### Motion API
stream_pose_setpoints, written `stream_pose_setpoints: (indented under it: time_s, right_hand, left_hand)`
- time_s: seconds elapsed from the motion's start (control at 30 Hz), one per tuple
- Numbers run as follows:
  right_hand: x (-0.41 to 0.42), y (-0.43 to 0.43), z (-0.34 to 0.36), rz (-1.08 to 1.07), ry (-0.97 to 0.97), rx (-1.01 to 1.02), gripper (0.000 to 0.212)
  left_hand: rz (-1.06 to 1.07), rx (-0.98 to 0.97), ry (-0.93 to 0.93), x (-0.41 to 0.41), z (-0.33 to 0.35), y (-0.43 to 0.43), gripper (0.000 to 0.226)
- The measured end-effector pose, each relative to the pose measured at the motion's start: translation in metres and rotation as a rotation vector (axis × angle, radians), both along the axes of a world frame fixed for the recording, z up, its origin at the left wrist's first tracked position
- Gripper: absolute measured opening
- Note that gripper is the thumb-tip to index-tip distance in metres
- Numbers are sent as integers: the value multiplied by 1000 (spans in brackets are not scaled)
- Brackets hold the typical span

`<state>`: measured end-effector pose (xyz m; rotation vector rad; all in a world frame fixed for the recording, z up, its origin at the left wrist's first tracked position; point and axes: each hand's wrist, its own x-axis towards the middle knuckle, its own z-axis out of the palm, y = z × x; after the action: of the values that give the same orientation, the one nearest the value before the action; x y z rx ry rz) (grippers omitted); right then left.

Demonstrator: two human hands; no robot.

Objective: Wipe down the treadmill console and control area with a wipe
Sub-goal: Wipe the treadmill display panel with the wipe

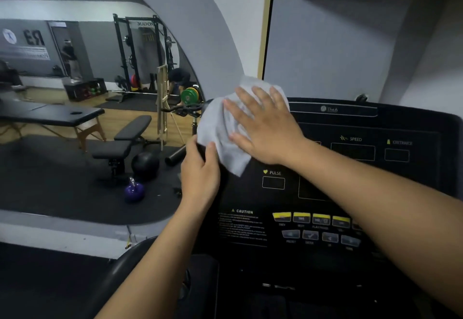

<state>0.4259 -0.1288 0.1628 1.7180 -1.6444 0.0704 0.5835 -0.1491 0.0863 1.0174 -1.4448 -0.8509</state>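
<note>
The right hand (263, 123) lies flat, fingers straight and spread toward 11 o'clock, pressing the pale grey wipe (220, 131) against the black treadmill console (375, 123). The wipe covers the console's corner at 10 o'clock, and its upper edge stands proud of the console's top. The left hand (200, 168) is at 7 o'clock of the wipe, just beside its lower edge. Its thumb lies on the console's face while its fingers curl behind the left rim, so it seems to grip the console itself, though the thumb may touch the wipe.

At 5 o'clock of the wipe is the PULSE window (273, 183); further down runs a row of yellow buttons (310, 218), the right forearm crossing above them. At 9 o'clock, on the dark floor, sit a purple kettlebell (134, 189), a black ball (145, 163) and a foam roller (175, 156).

The right forearm hides the middle display. The button labels are too blurred to read.
</note>
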Motion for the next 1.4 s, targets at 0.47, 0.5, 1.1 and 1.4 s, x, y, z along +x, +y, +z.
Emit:
stream_pose_setpoints:
  time_s: [0.47,0.5,1.1,1.4]
  right_hand:
    - [-3,19,-30,135,94,126,69]
    - [-5,14,-19,81,68,90,71]
    - [-10,14,-25,77,-64,-2,64]
    - [11,-18,56,-70,-349,229,54]
  left_hand:
    - [160,-83,-172,-9,-6,-5,39]
    - [162,-90,-171,-9,-6,-6,38]
    - [164,-116,-164,-9,-8,-8,35]
    - [213,-94,-229,-13,-4,-5,45]
